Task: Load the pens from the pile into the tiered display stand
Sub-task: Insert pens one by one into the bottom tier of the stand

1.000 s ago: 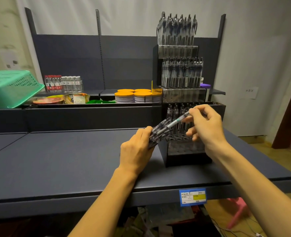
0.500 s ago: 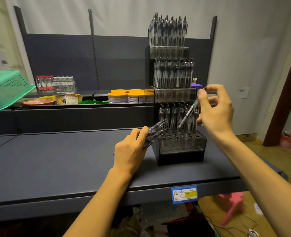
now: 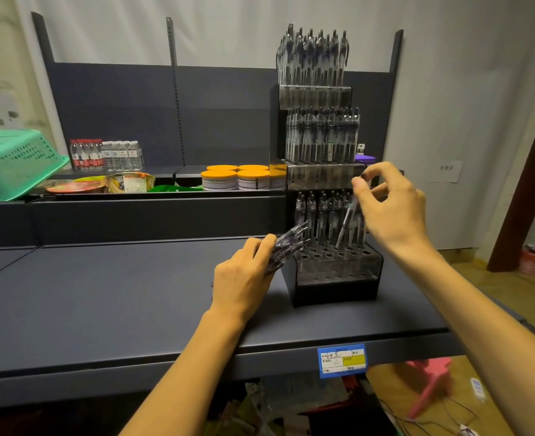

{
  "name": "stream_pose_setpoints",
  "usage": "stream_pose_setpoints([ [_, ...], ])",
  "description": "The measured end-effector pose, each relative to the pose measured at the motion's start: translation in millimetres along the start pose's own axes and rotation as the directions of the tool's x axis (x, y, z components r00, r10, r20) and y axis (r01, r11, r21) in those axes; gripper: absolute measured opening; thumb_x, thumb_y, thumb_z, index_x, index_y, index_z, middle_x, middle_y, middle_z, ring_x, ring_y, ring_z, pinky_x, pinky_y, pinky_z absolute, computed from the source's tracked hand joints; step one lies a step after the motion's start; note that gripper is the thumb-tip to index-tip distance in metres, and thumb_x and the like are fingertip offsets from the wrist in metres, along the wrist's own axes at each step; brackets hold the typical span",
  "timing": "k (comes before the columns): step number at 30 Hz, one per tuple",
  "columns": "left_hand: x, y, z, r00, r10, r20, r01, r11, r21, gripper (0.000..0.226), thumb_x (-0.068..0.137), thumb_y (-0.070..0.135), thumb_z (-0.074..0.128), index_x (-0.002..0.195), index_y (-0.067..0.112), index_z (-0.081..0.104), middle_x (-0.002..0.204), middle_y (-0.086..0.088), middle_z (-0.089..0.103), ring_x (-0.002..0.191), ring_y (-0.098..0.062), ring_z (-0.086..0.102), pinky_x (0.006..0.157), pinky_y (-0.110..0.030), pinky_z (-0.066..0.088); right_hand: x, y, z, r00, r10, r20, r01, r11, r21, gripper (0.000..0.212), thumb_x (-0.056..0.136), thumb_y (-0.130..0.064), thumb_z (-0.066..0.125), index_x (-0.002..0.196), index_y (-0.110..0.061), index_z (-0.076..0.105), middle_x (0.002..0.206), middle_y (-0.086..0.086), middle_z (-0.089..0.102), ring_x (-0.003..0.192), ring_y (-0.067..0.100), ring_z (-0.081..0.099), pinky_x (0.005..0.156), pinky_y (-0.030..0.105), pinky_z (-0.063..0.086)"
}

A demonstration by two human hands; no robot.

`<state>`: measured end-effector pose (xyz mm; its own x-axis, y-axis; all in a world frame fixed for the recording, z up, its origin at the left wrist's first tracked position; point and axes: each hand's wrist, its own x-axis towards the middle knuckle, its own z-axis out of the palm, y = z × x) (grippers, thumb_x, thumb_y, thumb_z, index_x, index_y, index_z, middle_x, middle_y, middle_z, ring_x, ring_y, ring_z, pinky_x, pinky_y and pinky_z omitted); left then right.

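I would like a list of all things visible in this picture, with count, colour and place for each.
display stand: one, black and clear, three tiers, on shelf at right
pens in stand: many, clear-dark, two upper tiers full, lowest partly
pen bundle: several, clear, in left hand
single pen: one, tilted over lowest tier
shelf: one, dark grey
price label: one, blue-yellow, shelf edge
basket: one, green, far left
water bottles: many, back shelf
orange-lidded tubs: several, back shelf
left hand: grips bundle
right hand: pinches single pen
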<state>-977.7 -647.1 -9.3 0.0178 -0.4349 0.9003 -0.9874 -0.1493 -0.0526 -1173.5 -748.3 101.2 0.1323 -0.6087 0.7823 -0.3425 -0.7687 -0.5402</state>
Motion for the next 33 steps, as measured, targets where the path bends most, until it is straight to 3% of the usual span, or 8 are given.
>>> stream_pose_setpoints([
  [4,0,0,0,1.000,0.009,0.017,-0.009,1.000,-0.005,0.048,0.076,0.024,0.076,0.118,0.016,0.054,0.096,-0.003,0.066,0.058,-0.021,0.061,0.037,-0.023,0.037,-3,2,11,0.987,0.059,0.146,-0.045,0.994,-0.098,0.016,0.091,-0.044,0.060,0.091,-0.028,0.061,0.071,-0.002,0.066,0.070,0.023,0.064,0.070,0.038,0.055],
  [6,0,1,-1,1.000,0.018,0.016,-0.018,1.000,-0.010,0.049,0.076,0.024,0.077,0.118,0.016,0.052,0.096,-0.004,0.066,0.058,-0.021,0.062,0.037,-0.022,0.037,-1,-1,12,0.988,0.081,0.130,-0.055,0.979,-0.194,0.020,0.090,-0.045,0.062,0.093,-0.025,0.063,0.077,0.000,0.066,0.077,0.023,0.062,0.069,0.032,0.048],
  [11,0,1,-2,0.999,0.036,-0.008,-0.036,0.999,-0.013,0.052,0.074,0.024,0.078,0.118,0.016,0.051,0.093,-0.004,0.067,0.057,-0.021,0.062,0.037,-0.022,0.036,0,-2,17,0.976,0.135,0.172,-0.075,0.946,-0.317,0.022,0.088,-0.042,0.066,0.092,-0.020,0.064,0.088,0.003,0.066,0.087,0.025,0.061,0.075,0.040,0.053],
  [16,0,0,0,0.999,0.041,-0.027,-0.041,0.999,-0.019,0.052,0.074,0.024,0.078,0.118,0.017,0.051,0.094,-0.003,0.067,0.058,-0.020,0.062,0.037,-0.021,0.036,-12,-3,17,0.976,0.115,0.187,-0.066,0.966,-0.249,0.033,0.090,-0.040,0.065,0.115,-0.021,0.054,0.083,0.002,0.066,0.082,0.023,0.061,0.071,0.035,0.049],
  [21,-1,-2,1,0.999,0.039,-0.027,-0.040,0.999,-0.018,0.036,0.086,0.032,0.059,0.119,0.019,0.050,0.094,-0.002,0.066,0.058,-0.021,0.061,0.037,-0.023,0.039,-24,-16,16,0.973,0.066,0.222,-0.080,0.995,0.056,0.022,0.093,-0.036,0.060,0.109,-0.021,0.059,0.068,-0.002,0.065,0.053,0.012,0.063,0.062,0.033,0.055],
  [24,0,-2,1,1.000,0.017,0.009,-0.017,1.000,-0.024,0.035,0.088,0.036,0.045,0.119,0.020,0.049,0.094,-0.002,0.065,0.059,-0.022,0.061,0.036,-0.025,0.041,-28,-26,14,0.957,0.076,0.280,-0.114,0.986,0.122,0.019,0.090,-0.036,0.063,0.101,-0.021,0.062,0.073,-0.002,0.066,0.050,0.010,0.062,0.047,0.019,0.048],
  [29,-2,-4,0,0.998,0.062,-0.018,-0.063,0.997,-0.041,0.043,0.083,0.028,0.066,0.120,0.018,0.048,0.094,-0.004,0.066,0.059,-0.023,0.062,0.037,-0.027,0.042,-33,-32,18,0.871,0.121,0.476,-0.192,0.976,0.104,0.019,0.090,-0.034,0.065,0.086,-0.016,0.071,0.071,0.001,0.070,0.048,0.011,0.062,0.041,0.014,0.042],
  [33,-2,-4,2,0.997,0.066,-0.037,-0.067,0.997,-0.045,0.050,0.077,0.025,0.076,0.118,0.017,0.049,0.094,-0.004,0.066,0.059,-0.022,0.062,0.037,-0.025,0.041,-35,-33,20,0.868,0.132,0.478,-0.231,0.961,0.154,0.018,0.092,-0.027,0.063,0.085,-0.012,0.070,0.071,0.010,0.069,0.044,0.010,0.060,0.038,0.015,0.040],
])
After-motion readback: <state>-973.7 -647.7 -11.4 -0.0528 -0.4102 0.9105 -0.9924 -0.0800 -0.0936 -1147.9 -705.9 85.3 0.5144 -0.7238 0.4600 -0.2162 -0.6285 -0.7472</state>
